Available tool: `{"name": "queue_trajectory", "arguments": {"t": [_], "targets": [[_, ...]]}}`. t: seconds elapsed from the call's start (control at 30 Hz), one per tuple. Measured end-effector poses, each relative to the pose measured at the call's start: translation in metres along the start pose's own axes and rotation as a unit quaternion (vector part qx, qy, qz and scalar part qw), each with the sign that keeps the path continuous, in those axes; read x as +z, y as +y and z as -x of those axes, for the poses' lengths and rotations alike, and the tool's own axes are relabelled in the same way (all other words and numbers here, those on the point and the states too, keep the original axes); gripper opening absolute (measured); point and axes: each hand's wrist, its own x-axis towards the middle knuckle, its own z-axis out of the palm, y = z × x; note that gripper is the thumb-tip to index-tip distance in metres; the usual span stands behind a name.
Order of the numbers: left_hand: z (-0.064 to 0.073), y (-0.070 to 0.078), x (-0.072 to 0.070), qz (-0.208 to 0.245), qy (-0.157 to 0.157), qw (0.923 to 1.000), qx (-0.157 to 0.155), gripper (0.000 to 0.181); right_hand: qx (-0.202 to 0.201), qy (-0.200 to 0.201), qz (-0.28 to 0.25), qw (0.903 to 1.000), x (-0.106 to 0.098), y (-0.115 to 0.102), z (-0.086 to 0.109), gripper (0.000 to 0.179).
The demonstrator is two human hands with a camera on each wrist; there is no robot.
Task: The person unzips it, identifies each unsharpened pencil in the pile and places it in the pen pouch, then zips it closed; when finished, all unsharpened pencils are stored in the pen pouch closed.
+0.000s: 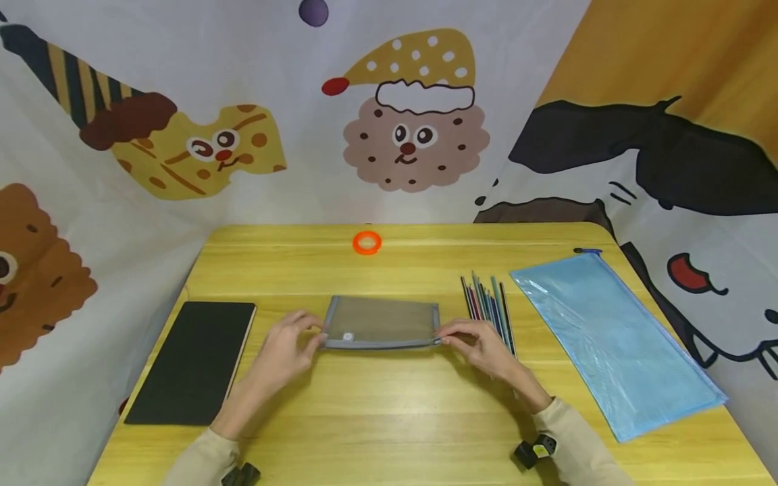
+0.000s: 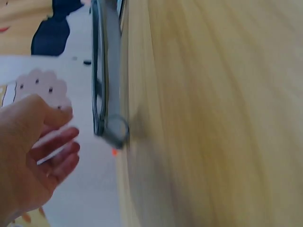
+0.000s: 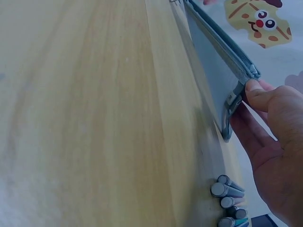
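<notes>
A grey zip pouch [image 1: 383, 322] with a see-through panel lies at the middle of the table, its zipper edge toward me and slightly raised. My right hand [image 1: 480, 344] pinches its near right corner; in the right wrist view the thumb [image 3: 255, 94] presses on the end of the zipper edge, fingers behind. At the near left corner is my left hand [image 1: 286, 347]. The left wrist view shows that hand [image 2: 38, 151] with loosely bent fingers and a small gap to the pouch [image 2: 106, 80], whose zipper mouth stands slightly apart there.
Several pencils [image 1: 489, 304] lie in a bundle beyond my right hand. A large blue zip bag [image 1: 620, 344] covers the table's right side. On the left lies a black notebook [image 1: 191, 361]. An orange ring [image 1: 367, 243] sits near the back edge.
</notes>
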Motion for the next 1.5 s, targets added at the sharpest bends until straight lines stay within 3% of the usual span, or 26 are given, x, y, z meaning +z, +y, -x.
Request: {"name": "queue_trajectory", "arguments": {"t": [0.17,0.3,0.4,0.67,0.83,1.0,1.3,1.5], "targets": [[-0.016,0.017,0.018,0.034,-0.065,0.9932,0.09,0.021,-0.008,0.003,0.006,0.9999,-0.003,0.001,0.0,0.026],[-0.026,0.027,0.032,0.032,-0.122,0.9852,0.116,0.023,-0.014,0.005,0.008,0.9998,-0.003,0.003,0.001,0.027],[-0.03,0.032,0.041,0.034,-0.148,0.9814,0.118,0.022,-0.002,0.005,0.007,1.0,-0.003,0.004,0.002,0.026],[-0.033,0.035,0.051,0.032,-0.137,0.9832,0.117,0.015,0.014,0.006,0.018,0.9997,-0.003,0.007,0.003,0.026],[-0.034,0.035,0.054,0.059,-0.125,0.982,0.128,0.008,0.009,0.011,0.027,0.9995,-0.002,-0.001,0.002,0.026],[-0.034,0.034,0.058,0.086,-0.136,0.978,0.133,0.004,0.038,0.013,0.01,0.9991,0.0,-0.008,0.0,0.024],[-0.035,0.033,0.06,0.1,-0.15,0.9747,0.132,0.006,0.081,0.015,-0.008,0.9966,0.003,0.011,0.005,0.022],[-0.035,0.034,0.059,0.119,-0.168,0.9725,0.109,0.005,0.112,0.017,0.002,0.9936,0.002,0.007,0.003,0.022]]}}
